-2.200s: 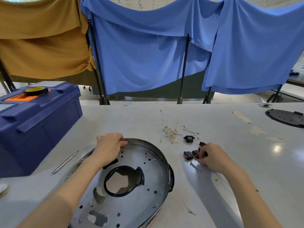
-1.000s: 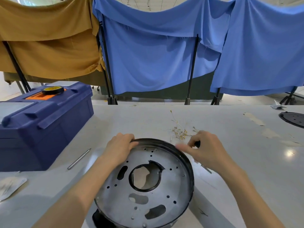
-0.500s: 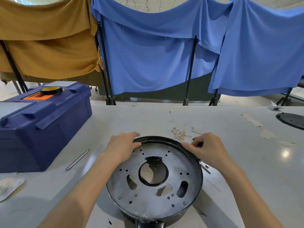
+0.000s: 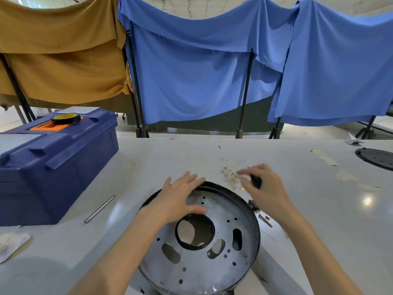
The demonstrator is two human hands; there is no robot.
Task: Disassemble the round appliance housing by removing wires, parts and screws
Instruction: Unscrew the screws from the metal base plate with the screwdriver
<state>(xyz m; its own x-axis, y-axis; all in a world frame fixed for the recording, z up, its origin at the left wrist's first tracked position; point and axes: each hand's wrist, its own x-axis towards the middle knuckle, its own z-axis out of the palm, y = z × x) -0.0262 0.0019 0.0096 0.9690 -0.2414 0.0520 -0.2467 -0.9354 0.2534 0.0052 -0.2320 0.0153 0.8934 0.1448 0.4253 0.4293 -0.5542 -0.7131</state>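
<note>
The round metal housing (image 4: 214, 258) lies open side up on the white table, showing a perforated plate with a black-rimmed centre hole. My left hand (image 4: 178, 199) rests on its far left rim with fingers spread and straight. My right hand (image 4: 265, 188) is off the rim, blurred, just beyond the housing on the right. A small black part (image 4: 256, 181) shows between its thumb and fingers; a grip is not discernible. Removed thin wires (image 4: 228, 173) lie in a tangle beside that hand.
A red-and-black switch (image 4: 254, 205) and a short metal pin (image 4: 265, 220) lie right of the housing. A thin metal rod (image 4: 99, 209) lies to its left. A blue toolbox (image 4: 57, 167) carries a tape roll (image 4: 66, 118). A black perforated disc (image 4: 376, 158) sits far right.
The housing was turned and slid to the centre. My right hand left the rim and moved out over the black part. My left hand's fingers straightened over the far rim.
</note>
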